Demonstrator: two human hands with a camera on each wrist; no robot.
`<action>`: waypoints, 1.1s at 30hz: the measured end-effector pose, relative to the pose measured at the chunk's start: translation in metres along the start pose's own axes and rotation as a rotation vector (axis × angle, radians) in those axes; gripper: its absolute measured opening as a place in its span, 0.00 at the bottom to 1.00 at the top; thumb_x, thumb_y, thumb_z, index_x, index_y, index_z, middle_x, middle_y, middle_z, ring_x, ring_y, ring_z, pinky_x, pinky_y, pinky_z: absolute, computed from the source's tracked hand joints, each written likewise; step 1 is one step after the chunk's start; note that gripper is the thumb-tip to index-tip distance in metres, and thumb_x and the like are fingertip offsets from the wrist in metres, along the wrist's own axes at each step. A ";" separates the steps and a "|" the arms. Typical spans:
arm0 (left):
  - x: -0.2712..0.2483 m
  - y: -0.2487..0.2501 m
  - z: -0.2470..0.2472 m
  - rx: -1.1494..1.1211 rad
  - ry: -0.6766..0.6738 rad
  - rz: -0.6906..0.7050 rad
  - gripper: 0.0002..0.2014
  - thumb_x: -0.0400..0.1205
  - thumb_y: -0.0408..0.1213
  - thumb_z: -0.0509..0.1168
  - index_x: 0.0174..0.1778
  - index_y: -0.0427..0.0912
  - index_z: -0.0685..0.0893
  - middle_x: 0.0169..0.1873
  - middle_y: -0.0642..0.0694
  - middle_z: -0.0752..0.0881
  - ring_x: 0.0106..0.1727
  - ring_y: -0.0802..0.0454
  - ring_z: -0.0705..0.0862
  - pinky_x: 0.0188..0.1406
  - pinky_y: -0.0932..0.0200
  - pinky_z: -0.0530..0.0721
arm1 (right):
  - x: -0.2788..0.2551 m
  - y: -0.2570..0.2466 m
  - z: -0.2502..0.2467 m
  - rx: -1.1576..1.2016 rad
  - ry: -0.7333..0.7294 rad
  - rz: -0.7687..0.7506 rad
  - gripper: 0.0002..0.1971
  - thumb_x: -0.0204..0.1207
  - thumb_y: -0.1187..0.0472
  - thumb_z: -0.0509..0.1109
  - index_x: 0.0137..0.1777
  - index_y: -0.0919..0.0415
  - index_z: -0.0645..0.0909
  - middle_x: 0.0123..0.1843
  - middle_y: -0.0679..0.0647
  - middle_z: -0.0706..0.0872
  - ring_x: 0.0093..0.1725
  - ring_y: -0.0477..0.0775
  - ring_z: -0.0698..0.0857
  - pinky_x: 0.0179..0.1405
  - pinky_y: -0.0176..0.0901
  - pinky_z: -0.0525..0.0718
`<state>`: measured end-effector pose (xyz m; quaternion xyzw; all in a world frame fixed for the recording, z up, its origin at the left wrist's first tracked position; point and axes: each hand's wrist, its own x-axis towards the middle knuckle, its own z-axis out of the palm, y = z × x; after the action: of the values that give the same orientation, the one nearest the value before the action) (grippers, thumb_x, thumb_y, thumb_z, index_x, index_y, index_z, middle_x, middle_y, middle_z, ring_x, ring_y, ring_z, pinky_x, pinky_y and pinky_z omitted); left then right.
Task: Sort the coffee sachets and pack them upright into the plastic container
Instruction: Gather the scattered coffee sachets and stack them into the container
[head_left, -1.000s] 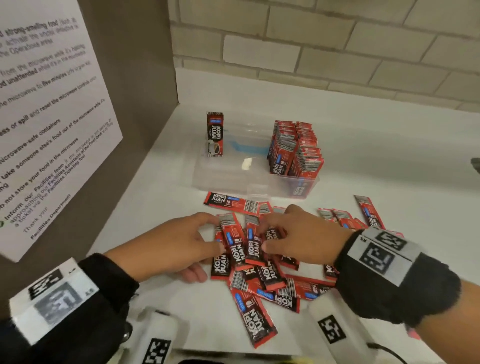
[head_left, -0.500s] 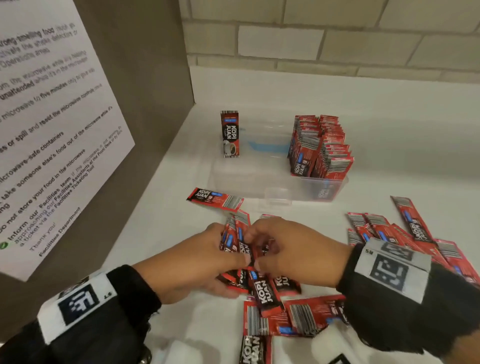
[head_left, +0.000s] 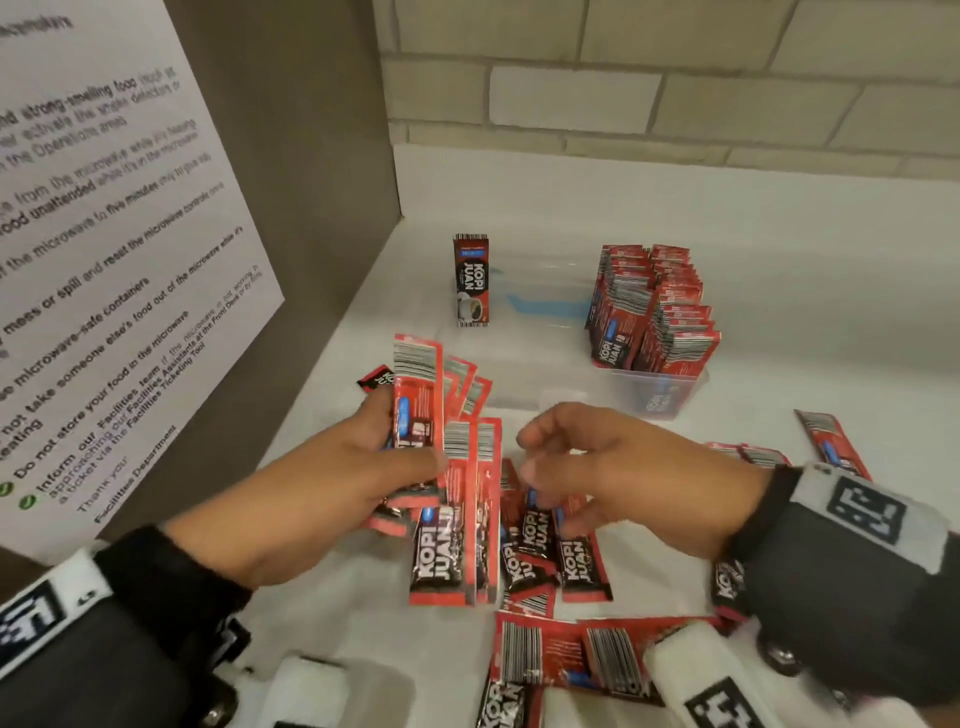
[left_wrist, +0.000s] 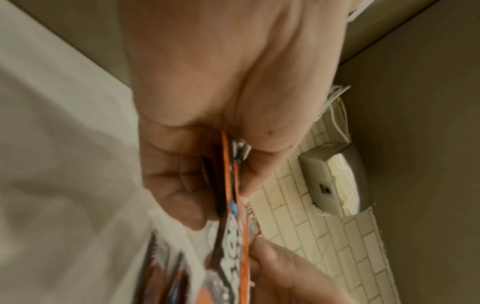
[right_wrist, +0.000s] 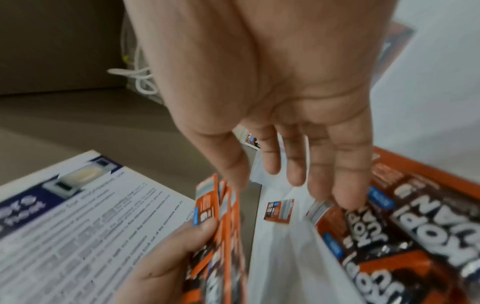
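My left hand (head_left: 374, 457) grips a fanned bundle of red Kopi Juan sachets (head_left: 418, 395), lifted on end above the counter; the left wrist view shows the bundle (left_wrist: 233, 205) edge-on between thumb and fingers (left_wrist: 182, 185). To the right of the bundle my right hand (head_left: 530, 462) hovers with relaxed fingers (right_wrist: 337, 185) and holds nothing, just over several loose sachets (head_left: 530, 545) lying flat. Behind stands the clear plastic container (head_left: 670, 400), with rows of upright sachets (head_left: 649, 312) at its right end and one upright sachet (head_left: 471, 280) at its left end.
More loose sachets (head_left: 831, 441) lie on the white counter (head_left: 779, 286) to the right and near the front edge. A brown panel with a printed notice (head_left: 104, 260) closes off the left side. A brick wall (head_left: 675, 104) runs behind.
My left hand has gathered sachets from the pile and raised them as a bundle. My right hand has let go of them and drawn slightly right.
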<state>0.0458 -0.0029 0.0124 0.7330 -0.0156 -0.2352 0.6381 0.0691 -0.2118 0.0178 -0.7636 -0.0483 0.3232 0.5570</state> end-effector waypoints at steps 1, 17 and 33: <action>0.003 0.004 0.001 -0.021 0.014 0.037 0.24 0.72 0.40 0.69 0.63 0.58 0.75 0.51 0.54 0.90 0.50 0.54 0.90 0.44 0.57 0.87 | -0.001 -0.002 0.003 0.093 -0.068 0.025 0.16 0.77 0.62 0.68 0.64 0.57 0.74 0.57 0.57 0.84 0.53 0.56 0.86 0.45 0.49 0.87; 0.064 0.030 0.024 -0.086 0.318 0.369 0.21 0.55 0.61 0.66 0.45 0.71 0.85 0.61 0.63 0.80 0.71 0.56 0.74 0.72 0.53 0.69 | 0.018 -0.035 0.011 0.544 -0.083 -0.209 0.25 0.79 0.77 0.58 0.70 0.51 0.67 0.49 0.59 0.78 0.36 0.52 0.84 0.28 0.48 0.85; 0.080 0.086 0.027 -0.294 0.276 0.716 0.14 0.87 0.29 0.52 0.54 0.55 0.72 0.50 0.47 0.82 0.45 0.51 0.87 0.48 0.54 0.85 | 0.020 -0.045 -0.008 1.076 -0.038 -0.109 0.18 0.76 0.57 0.66 0.60 0.69 0.79 0.44 0.63 0.86 0.39 0.58 0.87 0.34 0.43 0.90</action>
<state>0.1310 -0.0700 0.0657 0.6071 -0.1501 0.1026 0.7736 0.1022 -0.1933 0.0499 -0.3609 0.0745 0.2868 0.8843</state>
